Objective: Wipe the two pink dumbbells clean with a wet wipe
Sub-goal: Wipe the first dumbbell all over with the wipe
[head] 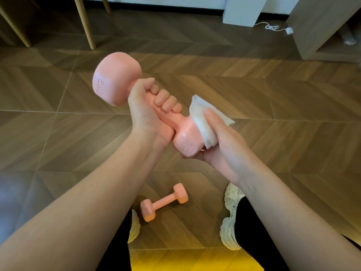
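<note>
**Wiping one pink dumbbell, the other's down on the floor**

Closest to the lens are two bare forearms (78,202) reaching out over black trousers (252,231). Going left to right: the left hand (144,108) has all its fingers wrapped tight round the handle of a pink coated hex-headed dumbbell (117,81). It's held up off the floor at a slant, far head up-left, near head down-right. On that near head sits a crumpled white wet wipe (203,122), pinned by the thumb of the right hand (224,145), whose fingers cup the head from below. The second pink dumbbell (164,201) lies on the wooden herringbone floor (58,133) between a pair of chunky white trainers (231,222), near the floor's bottom edge, nothing touching it.

What could go wrong, I reckon: a damp coating gets slippery, so if the left grip loosens, the thing could drop onto the other dumbbell or a foot. The wipe's also bunched up, so it could skip some faces, and the handle under the fingers too.

Writing: "KG" is embossed on the far head, but I can't make out the digit before it. There's a round stamped logo on the near head, unreadable.
</note>
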The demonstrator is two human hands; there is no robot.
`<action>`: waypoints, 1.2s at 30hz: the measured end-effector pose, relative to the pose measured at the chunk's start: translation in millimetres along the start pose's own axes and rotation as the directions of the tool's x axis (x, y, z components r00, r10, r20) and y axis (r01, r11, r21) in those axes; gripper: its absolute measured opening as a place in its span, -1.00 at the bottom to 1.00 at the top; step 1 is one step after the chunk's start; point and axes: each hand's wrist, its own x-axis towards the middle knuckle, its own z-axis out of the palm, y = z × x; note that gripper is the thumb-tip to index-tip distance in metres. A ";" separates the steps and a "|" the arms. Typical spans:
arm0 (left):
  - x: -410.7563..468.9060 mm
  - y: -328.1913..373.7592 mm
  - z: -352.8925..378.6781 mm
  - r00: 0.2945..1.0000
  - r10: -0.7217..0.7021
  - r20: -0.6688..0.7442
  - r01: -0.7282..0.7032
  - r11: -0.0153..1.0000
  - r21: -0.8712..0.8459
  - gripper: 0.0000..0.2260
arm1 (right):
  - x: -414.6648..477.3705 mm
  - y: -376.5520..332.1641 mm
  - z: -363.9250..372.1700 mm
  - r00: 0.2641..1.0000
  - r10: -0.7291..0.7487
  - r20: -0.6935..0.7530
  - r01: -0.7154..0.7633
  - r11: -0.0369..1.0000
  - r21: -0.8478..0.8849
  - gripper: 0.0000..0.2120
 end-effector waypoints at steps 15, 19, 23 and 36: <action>0.2 -1.5 1.4 0.995 0.006 0.097 -0.009 0.999 0.034 -0.70 | -3.0 -4.5 -3.5 1.000 -0.012 0.015 0.011 0.998 0.058 -0.71; -0.6 -0.2 1.1 0.999 0.010 0.049 -0.011 1.000 0.014 -0.72 | -8.7 -3.7 -10.0 0.979 -0.080 0.190 0.087 0.996 -0.032 -0.49; -1.3 -3.3 2.0 1.000 0.004 -0.008 -0.004 0.999 0.047 -0.69 | -4.9 5.6 3.3 0.989 -0.148 0.004 0.147 0.982 -0.114 -0.49; -0.4 1.5 0.4 0.997 0.026 -0.070 -0.028 0.999 -0.040 -0.73 | -12.7 -3.4 -8.0 0.964 -0.142 0.227 0.145 0.989 0.004 -0.65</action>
